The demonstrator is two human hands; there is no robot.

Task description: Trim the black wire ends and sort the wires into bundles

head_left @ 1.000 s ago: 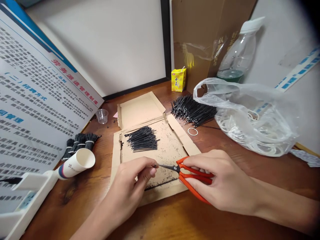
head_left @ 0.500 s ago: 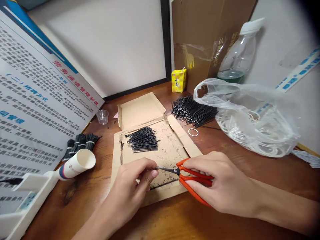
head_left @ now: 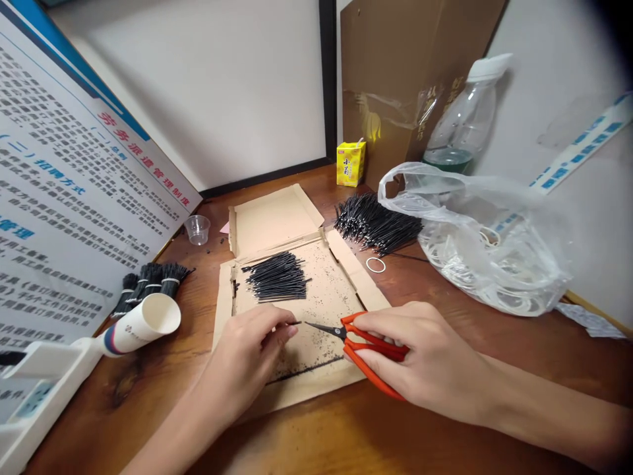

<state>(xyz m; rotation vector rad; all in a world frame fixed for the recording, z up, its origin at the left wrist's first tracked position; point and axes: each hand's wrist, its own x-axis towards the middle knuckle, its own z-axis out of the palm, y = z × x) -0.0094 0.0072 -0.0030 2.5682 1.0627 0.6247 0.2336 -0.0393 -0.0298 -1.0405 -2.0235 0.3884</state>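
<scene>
My left hand (head_left: 260,343) pinches a thin black piece (head_left: 295,322) between thumb and finger; only its short end shows, the rest is hidden by the hand. My right hand (head_left: 420,359) is closed around the red handles of a pair of scissors (head_left: 372,343). The dark blades point left, their tips a little apart from the black end. Both hands are over an opened cardboard box (head_left: 324,369) strewn with tiny black bits. Inside it, beyond my left hand, lies a pile of short black sticks (head_left: 277,277), perhaps wire or tubing.
A larger black bundle (head_left: 378,223) lies beyond the box, beside a white ring (head_left: 376,265) and a plastic bag (head_left: 494,264) of white rings. At left are a paper cup (head_left: 143,323), banded black bundles (head_left: 148,284) and a power strip (head_left: 49,389). A bottle (head_left: 462,119) stands behind.
The scissor tips have come away from my left fingertips, leaving a gap. A black end now shows past those fingers. The whole view has shifted slightly.
</scene>
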